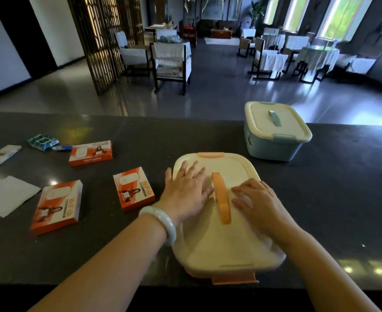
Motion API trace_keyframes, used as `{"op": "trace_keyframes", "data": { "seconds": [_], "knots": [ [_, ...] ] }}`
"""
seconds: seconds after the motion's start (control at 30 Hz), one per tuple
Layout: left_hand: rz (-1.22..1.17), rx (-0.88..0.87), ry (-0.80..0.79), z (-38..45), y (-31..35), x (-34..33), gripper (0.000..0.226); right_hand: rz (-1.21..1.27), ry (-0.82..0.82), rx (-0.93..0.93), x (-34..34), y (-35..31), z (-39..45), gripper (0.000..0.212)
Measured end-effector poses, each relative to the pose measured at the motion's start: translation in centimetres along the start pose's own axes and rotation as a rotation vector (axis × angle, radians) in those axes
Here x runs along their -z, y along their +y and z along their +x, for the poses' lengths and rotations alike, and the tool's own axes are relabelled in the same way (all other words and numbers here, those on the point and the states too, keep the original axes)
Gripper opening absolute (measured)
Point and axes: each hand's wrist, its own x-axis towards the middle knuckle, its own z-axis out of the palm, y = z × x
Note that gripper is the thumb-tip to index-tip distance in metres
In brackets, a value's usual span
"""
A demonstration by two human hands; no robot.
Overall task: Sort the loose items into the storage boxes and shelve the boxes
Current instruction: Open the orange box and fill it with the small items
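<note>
Pressing flat on the orange box (221, 242) lid: left hand (185, 192) and right hand (257, 201), fingers straight, either side of its handle (221, 197). Blue box (273, 131) beyond right hand; three orange cartons (57, 206) left, on bench (140, 136).

Looks like a restaurant or hotel dining room. Past the left hand (186, 192) & right hand (258, 199), beyond the long dark counter (320, 199), stand tables w/ white cloths (318, 56) and wooden chairs w/ white covers (171, 61). Big windows (343, 16) far off on the right-hand side, wooden lattice screen (100, 37) far off on the left-hand side
</note>
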Motion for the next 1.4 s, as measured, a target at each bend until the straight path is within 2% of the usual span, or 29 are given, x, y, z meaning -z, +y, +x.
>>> {"op": "trace_keyframes", "data": {
  "seconds": [0.13, 0.27, 0.37, 0.43, 0.53, 0.57, 0.8, 0.87, 0.97, 1.1, 1.2, 1.3, 1.4],
  "knots": [
    [-0.028, 0.073, -0.081, 2.5, -1.2, -0.4, 0.069, 0.024, 0.034, 0.075, 0.6, 0.7, 4.1, 0.032],
    [-0.032, 0.082, -0.085, 2.7, -1.7, -2.0, 0.073, 0.095, 0.027, 0.033, 1.0, 1.1, 9.6, 0.054],
    [-0.083, 0.113, -0.074, 2.8, -1.8, -2.2, 0.070, 0.029, -0.112, 0.009, 0.7, 0.8, 13.6, 0.060],
    [-0.091, 0.116, -0.061, 2.9, -1.8, -2.3, 0.069, 0.016, -0.182, 0.010, 0.3, 0.7, 15.2, 0.053],
    [-0.092, 0.116, -0.044, 2.9, -2.0, -2.5, 0.068, 0.125, -0.124, -0.013, -0.1, 0.9, 16.2, 0.020],
    [-0.081, 0.119, -0.038, 2.9, -2.0, -2.6, 0.068, 0.148, -0.113, -0.017, -0.1, 1.0, 16.4, 0.016],
    [-0.076, 0.134, -0.017, 3.0, -2.0, -2.8, 0.067, 0.184, -0.152, -0.032, -0.2, 1.2, 16.9, 0.015],
    [-0.070, 0.136, -0.013, 3.0, -2.0, -2.8, 0.067, 0.123, -0.155, -0.058, -0.2, 1.0, 17.1, 0.020],
    [-0.054, 0.132, -0.015, 3.0, -1.7, -2.9, 0.066, -0.105, -0.155, -0.059, -0.1, 0.7, 18.2, 0.034],
    [-0.047, 0.136, -0.030, 2.9, -1.8, -2.8, 0.066, -0.024, -0.190, -0.098, -0.4, 0.6, 18.4, 0.050],
    [-0.065, 0.131, -0.039, 2.9, -1.7, -2.6, 0.067, -0.065, -0.189, -0.035, -0.6, 1.3, 17.7, 0.049],
    [-0.068, 0.135, -0.047, 2.8, -1.5, -2.3, 0.068, -0.074, -0.145, 0.023, -0.5, 2.0, 16.6, 0.063],
    [-0.075, 0.132, -0.041, 2.9, -1.5, -2.1, 0.067, 0.047, -0.087, -0.055, 0.0, 2.9, 14.0, 0.074]
  ]
}}
